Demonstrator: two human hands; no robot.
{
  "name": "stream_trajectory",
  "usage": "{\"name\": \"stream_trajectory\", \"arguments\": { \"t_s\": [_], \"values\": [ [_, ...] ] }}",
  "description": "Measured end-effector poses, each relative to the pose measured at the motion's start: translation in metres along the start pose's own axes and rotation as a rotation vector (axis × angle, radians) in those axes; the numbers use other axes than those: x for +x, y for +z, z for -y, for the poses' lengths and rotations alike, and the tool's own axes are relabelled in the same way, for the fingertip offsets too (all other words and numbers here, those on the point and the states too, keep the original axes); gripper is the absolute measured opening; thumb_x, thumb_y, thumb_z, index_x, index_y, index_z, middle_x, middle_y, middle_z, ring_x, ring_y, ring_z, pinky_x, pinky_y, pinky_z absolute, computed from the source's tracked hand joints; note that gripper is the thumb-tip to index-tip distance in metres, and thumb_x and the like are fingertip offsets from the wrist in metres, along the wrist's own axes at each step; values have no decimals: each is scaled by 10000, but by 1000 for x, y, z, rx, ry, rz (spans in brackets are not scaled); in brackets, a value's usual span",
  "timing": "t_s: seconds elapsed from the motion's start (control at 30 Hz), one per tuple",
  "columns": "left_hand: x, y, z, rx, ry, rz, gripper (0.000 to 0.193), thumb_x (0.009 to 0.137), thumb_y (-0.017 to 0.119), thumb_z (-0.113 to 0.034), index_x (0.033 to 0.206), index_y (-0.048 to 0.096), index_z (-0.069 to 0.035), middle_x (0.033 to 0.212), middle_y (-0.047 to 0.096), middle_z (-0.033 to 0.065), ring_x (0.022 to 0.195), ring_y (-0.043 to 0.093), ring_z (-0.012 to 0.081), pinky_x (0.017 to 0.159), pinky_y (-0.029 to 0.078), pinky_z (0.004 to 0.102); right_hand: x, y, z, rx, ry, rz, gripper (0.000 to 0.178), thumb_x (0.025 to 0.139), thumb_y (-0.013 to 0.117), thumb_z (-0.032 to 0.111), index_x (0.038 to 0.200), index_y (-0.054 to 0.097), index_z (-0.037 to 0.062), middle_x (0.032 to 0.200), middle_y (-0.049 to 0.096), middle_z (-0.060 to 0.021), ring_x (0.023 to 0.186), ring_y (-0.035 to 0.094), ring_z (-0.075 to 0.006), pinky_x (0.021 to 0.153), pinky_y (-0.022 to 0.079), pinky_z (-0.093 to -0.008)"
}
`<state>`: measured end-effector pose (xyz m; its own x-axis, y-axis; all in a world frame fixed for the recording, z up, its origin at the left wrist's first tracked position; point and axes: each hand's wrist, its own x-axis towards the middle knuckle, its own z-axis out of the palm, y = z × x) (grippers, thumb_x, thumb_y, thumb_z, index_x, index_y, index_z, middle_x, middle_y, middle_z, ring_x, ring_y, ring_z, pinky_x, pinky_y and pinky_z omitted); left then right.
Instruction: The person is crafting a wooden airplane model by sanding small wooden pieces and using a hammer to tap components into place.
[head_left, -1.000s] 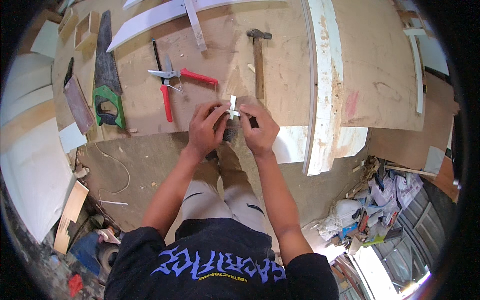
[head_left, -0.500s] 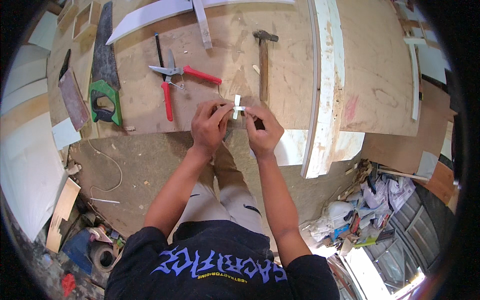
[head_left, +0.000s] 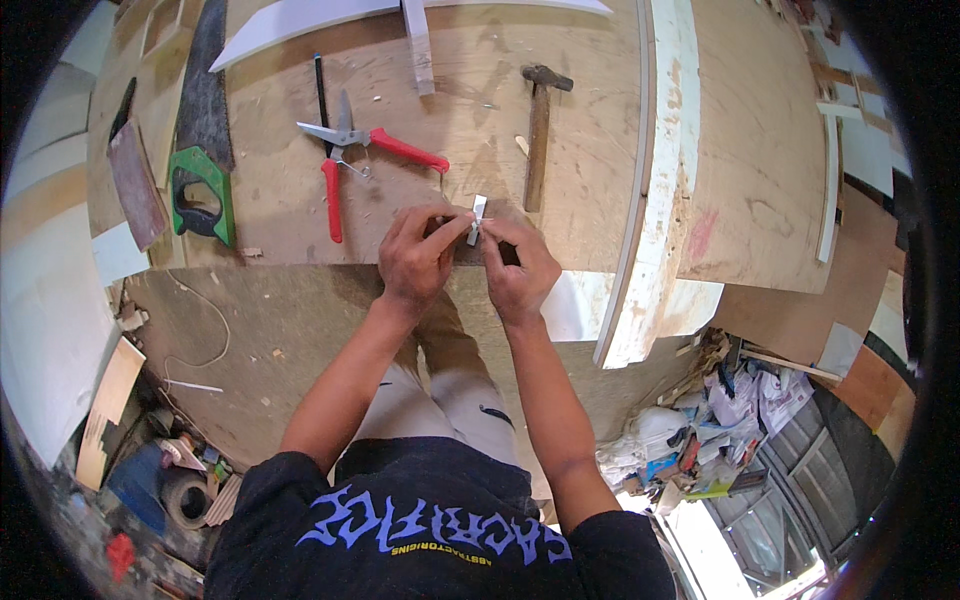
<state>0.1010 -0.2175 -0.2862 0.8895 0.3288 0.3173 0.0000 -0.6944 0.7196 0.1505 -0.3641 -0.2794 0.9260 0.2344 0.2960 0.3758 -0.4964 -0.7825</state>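
Strip (head_left: 480, 206), white, between both hands (head_left: 415, 258) (head_left: 522, 270)

Looks like a woodworking workshop, judging by the tools and timber about the hammer (head_left: 538, 140). Beneath the hammer, a scuffed plywood worktop (head_left: 590, 150). To the hammer's left, red-handled snips (head_left: 333, 200) and, farther off, a green-handled saw (head_left: 207, 130). To its right, a long, paint-worn white board (head_left: 672, 170). Well below and left of the hammer, a jagged wood offcut (head_left: 112, 395); below and right, piled bags and scraps (head_left: 720, 420).
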Motion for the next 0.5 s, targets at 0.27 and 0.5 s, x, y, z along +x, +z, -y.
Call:
{"name": "stream_trajectory", "arguments": {
  "t_s": [0.27, 0.5],
  "values": [
    [-1, -1, 3, -18, -9, 24, 362, 761, 748, -14, 1083, 811, -165, 983, 682, 14, 870, 655, 233, 759, 550, 362, -2, 4, -1, 6, -1, -10, 164, 807, 837, 0, 939, 772, 73, 953, 795, -93, 884, 775, -254, 811, 601, -356],
    [-3, 1, 5, 7, 6, 12, 343, 758, 743, -24, 1067, 806, -160, 991, 682, 10, 883, 655, 245, 768, 552, 367, -4, 6, -4, -61, -20, -10, 159, 811, 842, 8, 940, 772, 68, 952, 795, -108, 891, 779, -268, 815, 607, -361]
  ]
}}
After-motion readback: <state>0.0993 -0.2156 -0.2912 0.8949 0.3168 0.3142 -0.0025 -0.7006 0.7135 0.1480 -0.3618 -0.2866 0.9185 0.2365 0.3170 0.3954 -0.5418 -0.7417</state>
